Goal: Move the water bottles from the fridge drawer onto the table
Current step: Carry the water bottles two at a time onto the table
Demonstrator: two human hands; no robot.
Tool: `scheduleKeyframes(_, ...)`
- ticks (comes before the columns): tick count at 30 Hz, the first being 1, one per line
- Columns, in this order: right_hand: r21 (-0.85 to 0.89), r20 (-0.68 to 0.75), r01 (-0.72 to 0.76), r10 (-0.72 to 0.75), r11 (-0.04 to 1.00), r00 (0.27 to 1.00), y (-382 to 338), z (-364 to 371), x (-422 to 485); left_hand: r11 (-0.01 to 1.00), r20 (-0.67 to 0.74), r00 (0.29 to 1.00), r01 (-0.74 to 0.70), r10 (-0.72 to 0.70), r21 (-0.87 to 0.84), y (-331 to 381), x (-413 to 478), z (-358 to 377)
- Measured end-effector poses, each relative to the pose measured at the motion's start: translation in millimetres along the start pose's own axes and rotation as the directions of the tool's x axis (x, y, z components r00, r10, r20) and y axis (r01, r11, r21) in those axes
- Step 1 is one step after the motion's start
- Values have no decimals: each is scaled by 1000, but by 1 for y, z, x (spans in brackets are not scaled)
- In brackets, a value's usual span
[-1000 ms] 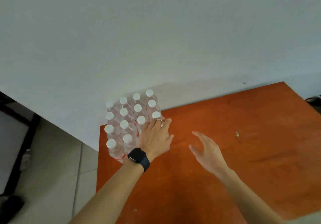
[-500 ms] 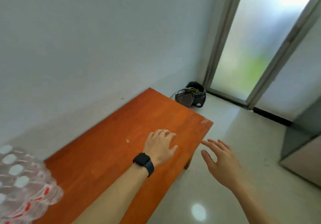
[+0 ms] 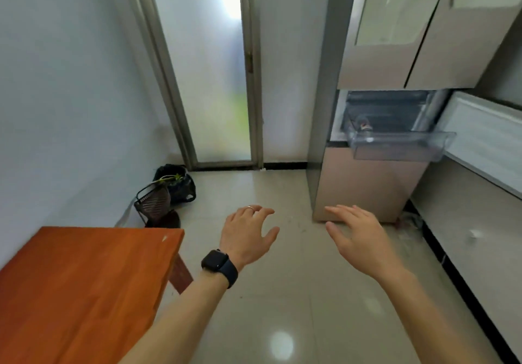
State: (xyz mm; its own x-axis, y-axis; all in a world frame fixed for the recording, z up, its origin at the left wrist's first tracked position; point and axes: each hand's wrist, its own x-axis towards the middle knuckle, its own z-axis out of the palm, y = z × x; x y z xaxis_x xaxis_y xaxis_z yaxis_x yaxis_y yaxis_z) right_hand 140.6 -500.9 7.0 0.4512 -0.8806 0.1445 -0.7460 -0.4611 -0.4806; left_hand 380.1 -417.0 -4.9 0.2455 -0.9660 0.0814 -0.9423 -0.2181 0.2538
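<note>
The left hand [image 3: 248, 233] and the right hand [image 3: 358, 239] are both hanging in the air in front of the person, and both are holding nothing. The fingers are apart, the right ones almost straight and the left ones loosely bent, with the palms turned down toward the floor [image 3: 282, 307].

No water bottles are plainly showing. The part of the tabletop [image 3: 84, 279] that is in view, at the lower left, is carrying none. The fridge drawer [image 3: 395, 144] is standing pulled out of the fridge [image 3: 367, 191] at the upper right, well apart from the hands. Through its clear wall a small thing with a red mark [image 3: 364, 125] is showing, which may be a bottle, but it is too blurred to say.

Most likely the drawer is open because more bottles are waiting to be taken, and the hands are empty and spread in order to be ready to grasp there. So the step in hand seems to be the way from the tabletop to the fridge.

Both forearms are reaching forward side by side, at nearly the same height. The left hand is just past the corner of the tabletop and the right one is before the foot of the fridge. A dark watch [image 3: 219, 266] is sitting on the left wrist and a ring [image 3: 250, 208] on one left finger. Farther out, a dark basket [image 3: 158, 202] is standing on the floor near a frosted glass door [image 3: 209, 81].
</note>
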Motion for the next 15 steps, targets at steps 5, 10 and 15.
scheduleKeyframes(5,-17,-33,-86,85,996,996,70,-29,50,994,-5,994,-107,107,-6,51,95,12)
scheduleKeyframes(10,-18,-76,-136,134,991,988,137,-51,128,980,-24,981,-193,192,-48,95,207,27)
scheduleKeyframes(15,-25,-74,-199,197,980,978,193,-71,211,963,-4,971,-238,240,-125,137,325,43)
